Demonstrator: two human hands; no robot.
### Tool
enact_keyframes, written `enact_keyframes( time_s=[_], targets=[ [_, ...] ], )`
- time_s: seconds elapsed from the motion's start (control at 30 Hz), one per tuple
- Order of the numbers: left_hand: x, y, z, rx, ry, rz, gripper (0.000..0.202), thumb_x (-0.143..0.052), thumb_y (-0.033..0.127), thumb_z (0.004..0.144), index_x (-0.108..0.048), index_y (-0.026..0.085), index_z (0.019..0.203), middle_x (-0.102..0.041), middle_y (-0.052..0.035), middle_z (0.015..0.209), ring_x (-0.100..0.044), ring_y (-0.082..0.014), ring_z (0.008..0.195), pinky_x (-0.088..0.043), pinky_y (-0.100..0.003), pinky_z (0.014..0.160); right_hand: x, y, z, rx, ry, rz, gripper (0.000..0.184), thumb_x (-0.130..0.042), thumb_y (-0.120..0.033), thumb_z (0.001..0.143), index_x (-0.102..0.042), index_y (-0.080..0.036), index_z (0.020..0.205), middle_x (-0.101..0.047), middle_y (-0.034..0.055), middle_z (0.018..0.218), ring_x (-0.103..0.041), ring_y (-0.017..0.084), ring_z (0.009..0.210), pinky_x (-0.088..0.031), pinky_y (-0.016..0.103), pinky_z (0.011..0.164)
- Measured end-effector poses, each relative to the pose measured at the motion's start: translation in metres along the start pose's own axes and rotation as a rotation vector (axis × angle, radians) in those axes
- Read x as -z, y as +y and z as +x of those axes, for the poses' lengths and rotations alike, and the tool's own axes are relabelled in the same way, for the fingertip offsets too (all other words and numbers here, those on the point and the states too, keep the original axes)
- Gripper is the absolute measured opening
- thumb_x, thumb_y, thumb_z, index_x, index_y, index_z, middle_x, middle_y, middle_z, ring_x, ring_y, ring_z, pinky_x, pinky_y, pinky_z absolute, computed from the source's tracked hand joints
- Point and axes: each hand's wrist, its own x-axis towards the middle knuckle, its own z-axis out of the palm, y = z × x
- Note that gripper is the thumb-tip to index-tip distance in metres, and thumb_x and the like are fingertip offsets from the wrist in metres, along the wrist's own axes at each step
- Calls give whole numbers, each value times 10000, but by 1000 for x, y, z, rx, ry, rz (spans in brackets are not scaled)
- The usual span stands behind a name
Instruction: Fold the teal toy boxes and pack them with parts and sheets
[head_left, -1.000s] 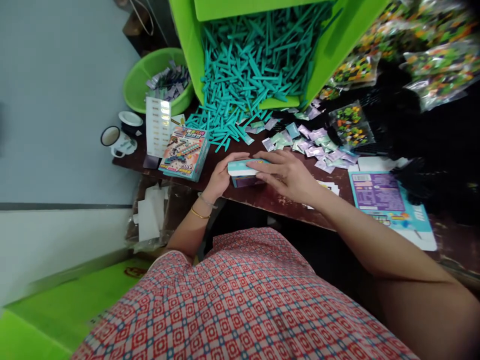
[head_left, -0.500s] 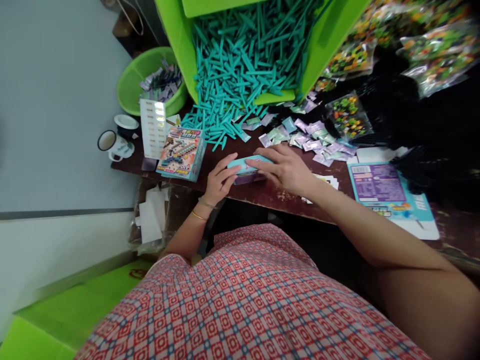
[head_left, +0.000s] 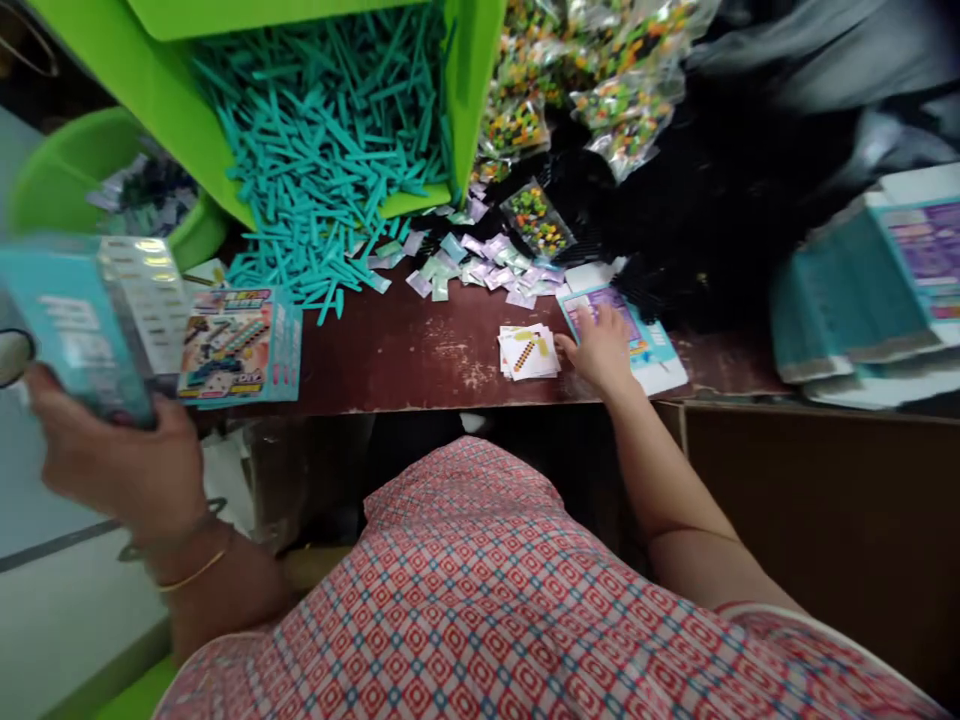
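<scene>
Left hand (head_left: 124,465), between 8 and 9 o'clock from the middle of the view: fingers clamped round the lower end of a turquoise printed box (head_left: 82,330), thumb on one side, the rest opposite. Grip low, presumably so the carton stays upright without its walls being squashed; it looks raised off the surface (head_left: 390,370), print blurred. Right hand (head_left: 604,350) at 3 o'clock: fingers apart, laid over a flattened carton (head_left: 660,368); whether they press or only skim it, cannot tell. Thumb points toward a small pile of picture cards (head_left: 531,352), just beside at the hand's 9 o'clock, perhaps kept there for easy reach. Next ring out: finished-looking toy boxes (head_left: 232,345) at 9 o'clock, standing close together, probably to save room. Foil-like sachets (head_left: 495,272) loose near 12, a clear bag of coloured pieces (head_left: 538,218) just beyond them toward 1. At 11, a green bin (head_left: 476,90) with its mouth facing the person, turquoise sticks (head_left: 322,150) spilling onto the surface; the tilt likely lets them be picked without digging. More sachets in a green basin (head_left: 45,180) near 10, the raised wall likely keeping them from scattering. Far out at 3, flat cartons (head_left: 832,300) lie stacked, likely unfolded because they take less space so.
</scene>
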Motion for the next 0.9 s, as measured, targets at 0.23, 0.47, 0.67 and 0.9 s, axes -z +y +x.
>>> enact_keyframes(
  time_s=[0.23, 0.47, 0.67, 0.9],
  targets=[
    [-80, 0, 31, -207, 50, -26, 476, -739, 535, 900, -703, 354, 1339, -585, -107, 1591, -386, -606, 1509, -194, -926, 1148, -18, 48, -25, -90, -119, -226, 757, -488, -411, 1018, -360, 77, 1583, -414, 406, 1581, -410, 509, 1465, -383, 669, 1157],
    [-137, 57, -25, -574, -261, -263, 537, -637, 427, 961, -666, 113, 1396, -572, -250, 1567, -517, -450, 1486, -393, -728, 1215, 26, 86, 12, -175, -154, -180, 592, -539, -387, 1025, -521, -62, 1520, -634, 309, 1371, -608, 419, 1266, -485, 548, 1076],
    [-182, 121, -124, -666, -907, -615, 355, -643, 346, 990, -734, 211, 1306, -668, -149, 1493, -623, -315, 1403, -474, -558, 1217, 17, 103, 9, -395, -95, -84, 1220, -845, -617, 791, -231, -50, 1679, -470, 371, 1520, -464, 505, 1405, -407, 610, 1129],
    [-226, 159, -168, -514, -1388, -789, 307, -697, 302, 965, -764, 176, 1237, -780, -149, 1272, -750, -270, 1095, -603, -483, 1027, 8, 99, -11, -585, 79, -22, 945, -862, -638, 739, -541, -95, 1442, -538, 311, 1478, -486, 462, 1367, -393, 613, 1136]
  ],
)
